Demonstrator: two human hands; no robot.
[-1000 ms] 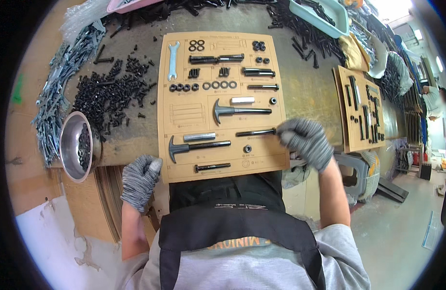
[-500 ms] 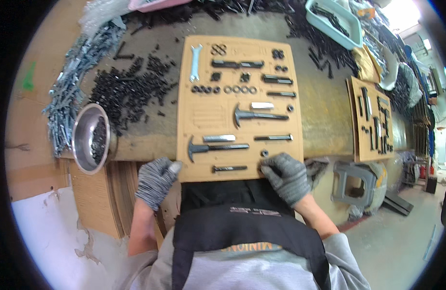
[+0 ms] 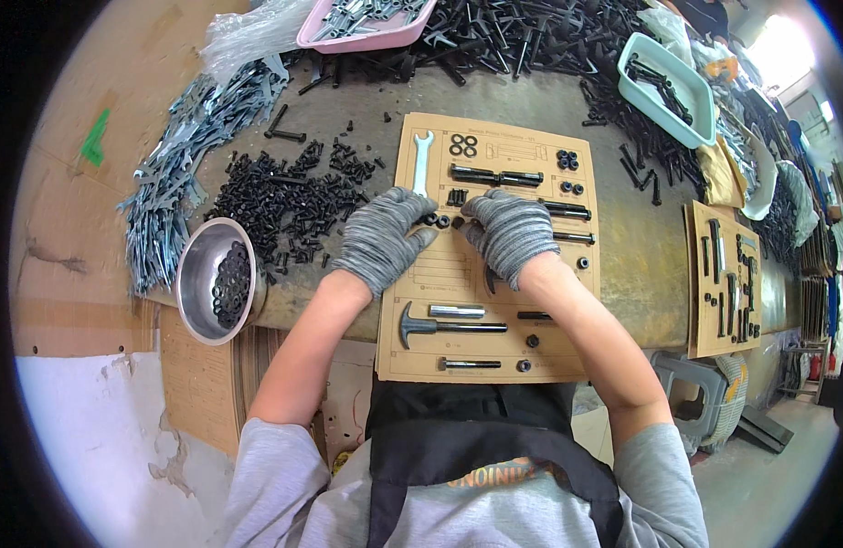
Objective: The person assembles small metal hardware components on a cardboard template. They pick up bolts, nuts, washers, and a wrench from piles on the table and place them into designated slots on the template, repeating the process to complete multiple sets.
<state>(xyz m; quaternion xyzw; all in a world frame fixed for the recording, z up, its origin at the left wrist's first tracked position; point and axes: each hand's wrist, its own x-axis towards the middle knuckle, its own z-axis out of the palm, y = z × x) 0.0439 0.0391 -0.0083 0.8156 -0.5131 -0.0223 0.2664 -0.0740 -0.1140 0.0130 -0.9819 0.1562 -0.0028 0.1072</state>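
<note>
A brown cardboard board [image 3: 440, 274] with black and silver hardware on it lies before me. My left hand [image 3: 385, 239], in a grey knit glove, rests on its left part, thumb apart from the fingers, beside several black rings [image 3: 442, 221]. My gloved right hand [image 3: 510, 237] is on the board just across from it, its fingers curled at the end of that row; what they pinch is hidden. Above the left hand is a silver open-ended wrench [image 3: 423, 163]. A cluster of small black bolts [image 3: 457, 196] lies between the hands. Below is a black T-shaped piece [image 3: 449, 326].
At left, a steel bowl [image 3: 191, 301] holds black rings, near loose black bolts [image 3: 284, 196] and a wrench pile [image 3: 161, 205]. A pink tray [image 3: 371, 41] and a blue tray [image 3: 631, 99] stand at the back. Another filled board [image 3: 705, 333] is at right.
Both hands have moved from the board's near edge up onto its middle. The board appears lower and further right in view.
</note>
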